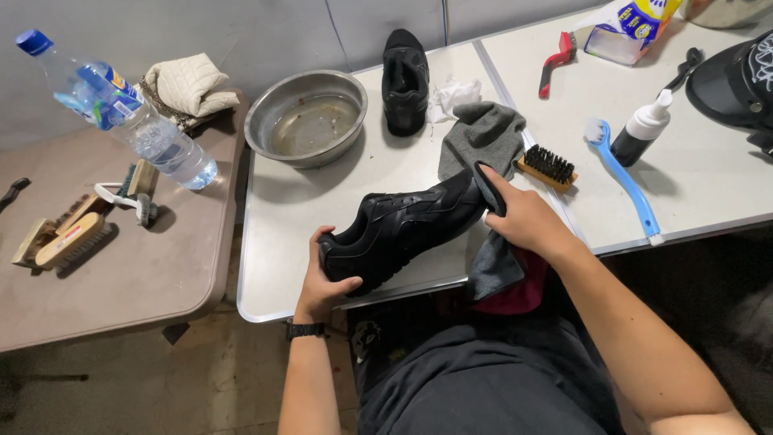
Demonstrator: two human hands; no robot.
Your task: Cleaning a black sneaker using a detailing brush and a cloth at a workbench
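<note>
At frame centre, the left hand (322, 278) closes its grip on the black shoe (403, 225); the right hand (523, 217) presses a grey cloth (481, 133) against it.

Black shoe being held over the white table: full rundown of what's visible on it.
The black low-top shoe looks like smooth leather or synthetic, all black, with stitched side panels and black laces. It lies tilted on its side across the front edge of the white folding table. The left hand grips its lower-left end; the right hand presses a grey cloth against its upper-right end. No other thing visibly touches it. A matching black shoe stands apart, further back.
</note>
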